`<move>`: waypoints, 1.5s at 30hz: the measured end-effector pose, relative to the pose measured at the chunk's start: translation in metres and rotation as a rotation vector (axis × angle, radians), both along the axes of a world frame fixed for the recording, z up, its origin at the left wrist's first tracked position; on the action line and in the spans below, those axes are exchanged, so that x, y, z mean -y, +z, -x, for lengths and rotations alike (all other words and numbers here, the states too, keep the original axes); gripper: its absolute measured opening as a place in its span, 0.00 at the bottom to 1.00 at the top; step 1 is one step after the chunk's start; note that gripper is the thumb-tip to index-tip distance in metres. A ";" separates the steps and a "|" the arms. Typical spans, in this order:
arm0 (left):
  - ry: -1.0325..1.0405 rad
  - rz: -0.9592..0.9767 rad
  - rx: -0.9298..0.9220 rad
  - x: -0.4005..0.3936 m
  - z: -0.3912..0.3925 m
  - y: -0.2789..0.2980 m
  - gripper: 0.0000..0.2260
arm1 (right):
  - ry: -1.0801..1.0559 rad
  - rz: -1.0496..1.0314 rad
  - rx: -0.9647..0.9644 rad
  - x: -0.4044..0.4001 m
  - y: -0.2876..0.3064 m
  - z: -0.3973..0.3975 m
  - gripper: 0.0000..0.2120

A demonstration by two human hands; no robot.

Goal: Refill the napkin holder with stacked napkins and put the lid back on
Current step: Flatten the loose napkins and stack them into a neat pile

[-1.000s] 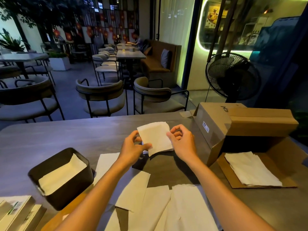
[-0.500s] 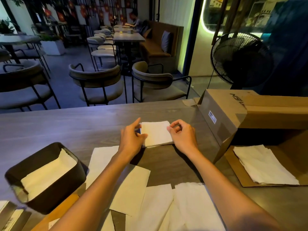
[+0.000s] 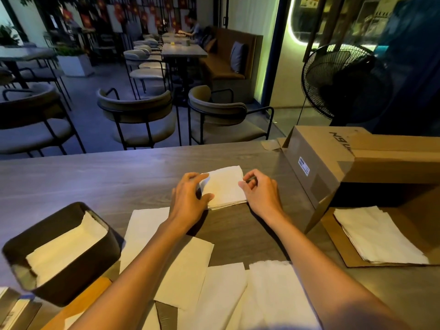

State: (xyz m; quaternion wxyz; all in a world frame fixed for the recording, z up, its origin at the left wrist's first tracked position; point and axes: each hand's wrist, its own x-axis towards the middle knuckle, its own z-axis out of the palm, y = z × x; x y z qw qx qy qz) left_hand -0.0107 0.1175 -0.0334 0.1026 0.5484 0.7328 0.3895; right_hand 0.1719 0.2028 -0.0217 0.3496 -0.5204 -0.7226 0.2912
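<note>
A small stack of folded white napkins lies flat on the grey table. My left hand rests on its left edge with the thumb on top. My right hand touches its right edge with curled fingers. The dark napkin holder stands lidless at the lower left with napkins inside. Several loose unfolded napkins are spread on the table near me. A wooden piece, possibly the lid, lies under the holder's near side.
An open cardboard box lies on its side at the right, with another napkin stack on its flap. Small boxes sit at the lower left corner. Chairs and a black fan stand beyond the table.
The folded napkin, held up in both hands a second ago, has come down flat onto the table. Both hands now press its edges.
</note>
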 end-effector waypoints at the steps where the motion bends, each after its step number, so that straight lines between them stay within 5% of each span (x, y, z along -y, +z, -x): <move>1: -0.002 0.011 -0.008 -0.001 0.001 -0.002 0.23 | -0.001 0.001 0.003 -0.001 0.000 0.000 0.07; 12: -0.095 0.004 -0.117 0.015 0.003 0.013 0.11 | -0.011 -0.130 0.000 0.011 0.008 -0.002 0.10; 16: -0.322 0.249 -0.184 0.051 0.017 0.033 0.23 | 0.020 -0.167 -0.018 0.029 0.020 -0.005 0.10; 22: -0.310 0.399 -0.389 0.092 0.023 0.033 0.09 | 0.123 -0.121 -0.001 0.070 0.033 -0.001 0.09; 31: -0.243 -0.022 0.088 0.112 0.011 0.058 0.04 | 0.499 0.180 -0.032 0.123 0.049 -0.006 0.20; 36: -0.084 -0.199 0.272 0.115 0.006 0.067 0.07 | 0.492 0.134 -0.092 0.124 0.051 -0.014 0.09; 45: -0.100 -0.056 0.608 0.113 -0.003 0.051 0.11 | 0.274 -0.021 -0.275 0.097 0.061 -0.023 0.07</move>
